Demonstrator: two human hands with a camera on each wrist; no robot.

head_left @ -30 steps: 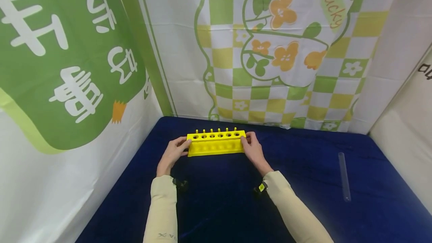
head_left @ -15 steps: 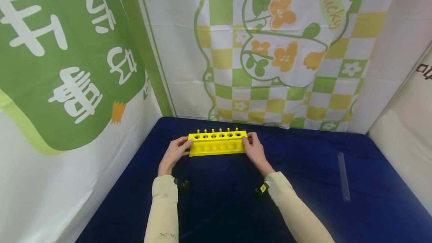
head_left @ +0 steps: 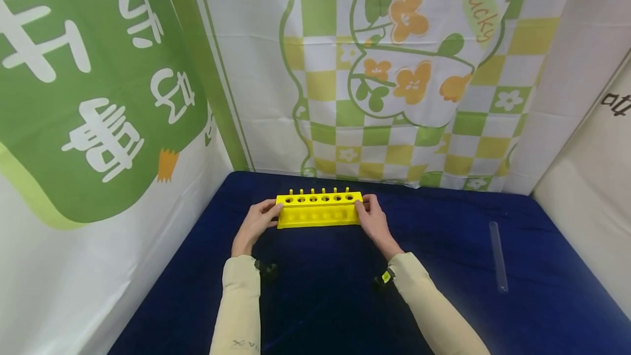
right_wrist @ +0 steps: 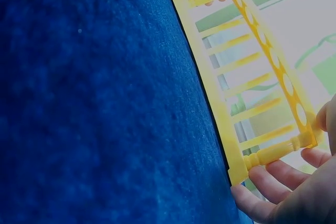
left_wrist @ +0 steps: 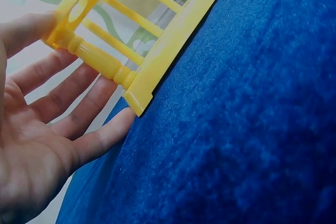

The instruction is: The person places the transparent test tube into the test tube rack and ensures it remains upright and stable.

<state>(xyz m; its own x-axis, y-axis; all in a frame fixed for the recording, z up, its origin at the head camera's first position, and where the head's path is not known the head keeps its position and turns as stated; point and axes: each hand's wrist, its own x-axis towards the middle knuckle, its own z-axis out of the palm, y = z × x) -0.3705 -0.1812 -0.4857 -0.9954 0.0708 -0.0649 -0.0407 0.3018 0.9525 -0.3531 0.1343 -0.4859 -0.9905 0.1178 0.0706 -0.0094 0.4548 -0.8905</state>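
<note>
A yellow plastic test tube rack [head_left: 319, 216] stands upright on the blue cloth, its top board pierced by a row of round holes and short pegs showing behind. My left hand [head_left: 252, 227] holds its left end, thumb on the top board. In the left wrist view, that hand's [left_wrist: 39, 135] fingers lie against the end post of the rack [left_wrist: 181, 32]. At the opposite end, my right hand [head_left: 376, 224] grips with the thumb at the top corner. The right wrist view has this hand's [right_wrist: 299, 192] fingers along the rack's [right_wrist: 214, 95] end post.
A clear test tube [head_left: 498, 259] lies on the blue cloth [head_left: 434, 289] to the right, apart from both hands. Printed curtains [head_left: 419, 147] close off the back and both sides of the table.
Both hands have shifted the rack slightly to the right along the cloth. The head view has turned a little; the test tube stays where it lies.
</note>
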